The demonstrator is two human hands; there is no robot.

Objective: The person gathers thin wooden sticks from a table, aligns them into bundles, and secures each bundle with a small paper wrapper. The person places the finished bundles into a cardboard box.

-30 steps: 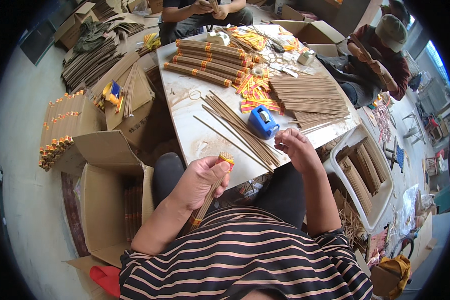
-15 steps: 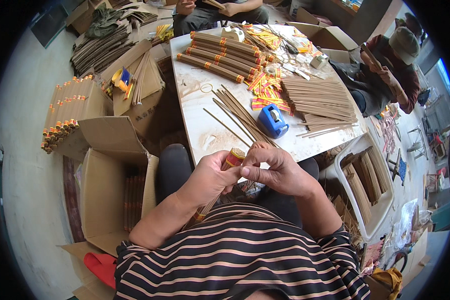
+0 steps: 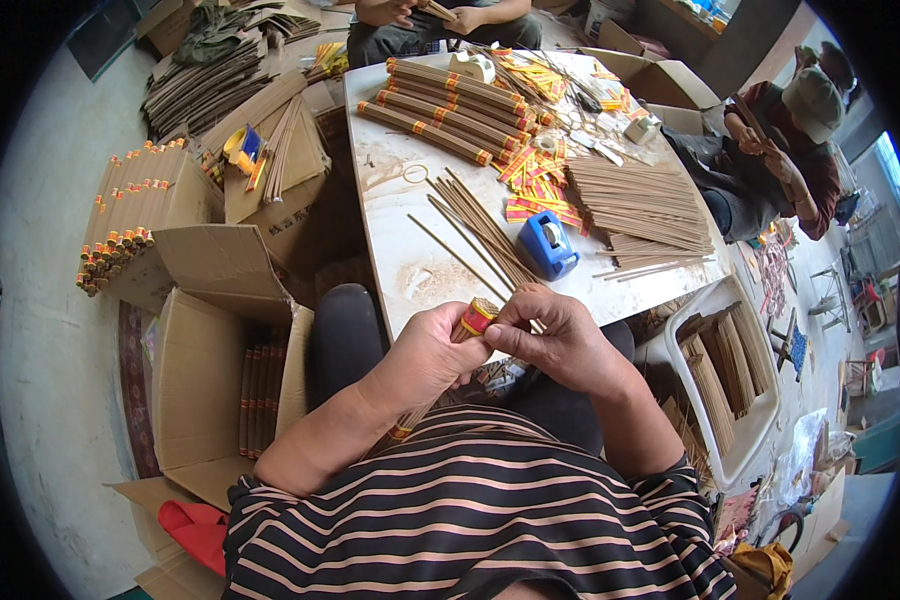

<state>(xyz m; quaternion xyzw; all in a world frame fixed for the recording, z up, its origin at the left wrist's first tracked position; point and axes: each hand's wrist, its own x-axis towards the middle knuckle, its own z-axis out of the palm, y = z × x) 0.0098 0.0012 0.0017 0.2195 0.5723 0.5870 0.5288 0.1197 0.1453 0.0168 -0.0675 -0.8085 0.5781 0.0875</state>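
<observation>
My left hand [image 3: 425,358] is closed round a bundle of incense sticks [image 3: 406,430], held at a slant in front of my striped shirt. A red and yellow paper band [image 3: 478,317] wraps the bundle's upper end, just above the left thumb. Thumb and fingers of my right hand [image 3: 565,345] pinch at the right edge of that band. Just beyond, on the table, stand a blue tape dispenser [image 3: 548,246] and some loose sticks [image 3: 470,225]. Several banded bundles [image 3: 440,105] lie farther back, beside scattered red and yellow paper labels [image 3: 540,190].
A broad pile of sticks [image 3: 640,205] covers the white table's [image 3: 395,210] right side. At my left, an open carton [image 3: 200,370] holds bundles; at my right, a white tub [image 3: 760,420] holds sticks. Two people sit at the table's far and right sides, holding sticks.
The bundle's top has turned slightly, and more of the band's red face shows. My right fingers have shifted a little along its edge. The whole view has moved slightly.
</observation>
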